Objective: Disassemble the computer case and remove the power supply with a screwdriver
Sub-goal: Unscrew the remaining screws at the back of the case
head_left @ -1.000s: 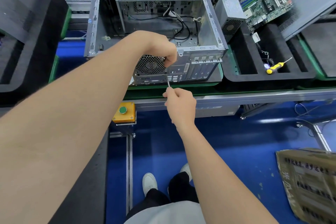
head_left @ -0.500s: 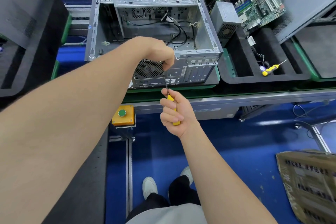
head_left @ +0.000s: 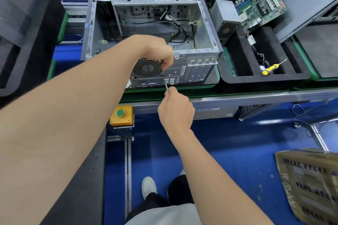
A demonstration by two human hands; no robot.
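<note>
Hands at the back of an open computer case (head_left: 89, 23), seen from above as I watched remotely. The case lay on its side on a green-edged worktop (head_left: 182, 95), its rear panel (head_left: 184, 71) facing me.

The left hand (head_left: 161, 51) hung over the top edge of that panel, beside the round fan grille (head_left: 146, 68). Its fingers (head_left: 167, 63) were curled tight and pinched the far end of a screwdriver (head_left: 165, 84) where the tip met the panel. I could not tell whether a screw sat under them.

The right hand (head_left: 176, 109) was nearer to me, just below the left. Its fingers were closed in a fist round the handle, which was hidden inside. Only the thin metal shaft showed between the two hands.

The screwdriver's long axis ran from the right fingers up and slightly left to the left fingers, so any push or turn would go along that line into the panel.

A grey power supply (head_left: 225, 18) stood outside the case, well to the right of both sets of fingers and beyond them, at the near end of a black tray (head_left: 265, 79). The right hand was the nearer one to it. A green motherboard (head_left: 259, 3) leaned just beyond it. A second screwdriver (head_left: 269, 68) with a yellow handle lay in the same tray.

I judged the supply already out, with a remaining rear screw being worked.
</note>
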